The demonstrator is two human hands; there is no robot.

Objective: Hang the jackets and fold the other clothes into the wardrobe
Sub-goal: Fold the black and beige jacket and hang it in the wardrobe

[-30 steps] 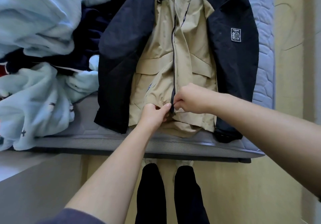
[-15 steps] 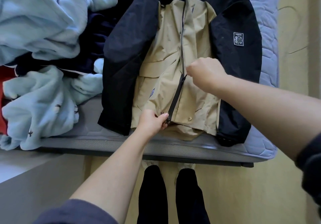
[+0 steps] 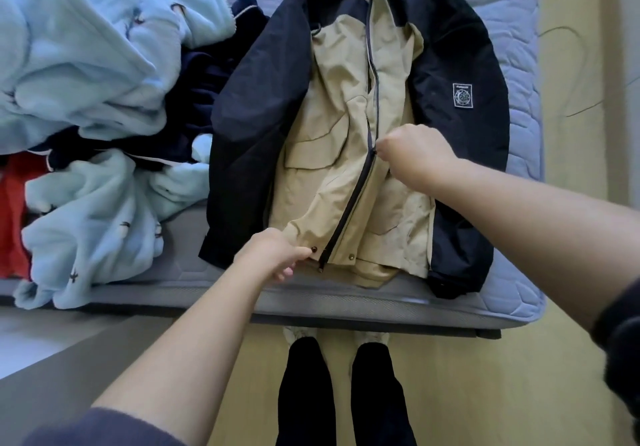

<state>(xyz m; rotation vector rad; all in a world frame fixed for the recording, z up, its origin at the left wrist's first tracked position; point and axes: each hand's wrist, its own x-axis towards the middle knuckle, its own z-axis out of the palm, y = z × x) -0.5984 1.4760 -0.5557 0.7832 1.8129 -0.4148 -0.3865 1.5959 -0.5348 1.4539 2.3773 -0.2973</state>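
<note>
- Nearest, the person's legs (image 3: 339,393) in black trousers are seen standing on a yellowish floor (image 3: 485,393), right against the near edge of a bed (image 3: 173,293).
- The left hand (image 3: 273,255) is held at the jacket's near hem, just left of the zip's lower end. Its fingers are curled round the fabric in a pinch. The hem is judged to be held down so that the zip can be drawn taut.
- The jacket (image 3: 329,186), tan in front with dark navy sleeves, is laid flat on its back on the bed, collar at the far end. It is probably laid out this way so it can be fastened before hanging.
- The zip (image 3: 349,210) is seen as a dark closed line running from the hem up to the right hand.
- The right hand (image 3: 412,154) is held about halfway up the front, fist closed, with what looks like the zip pull pinched at its left edge. Whether the front is joined beyond it cannot be told.
- A square patch (image 3: 462,95) is seen on the right-side sleeve.
- To the left, a heap waits unfolded: pale blue fleece (image 3: 86,64), a navy garment (image 3: 197,99) and a red garment (image 3: 14,210).
- No wardrobe or hanger is in view.
</note>
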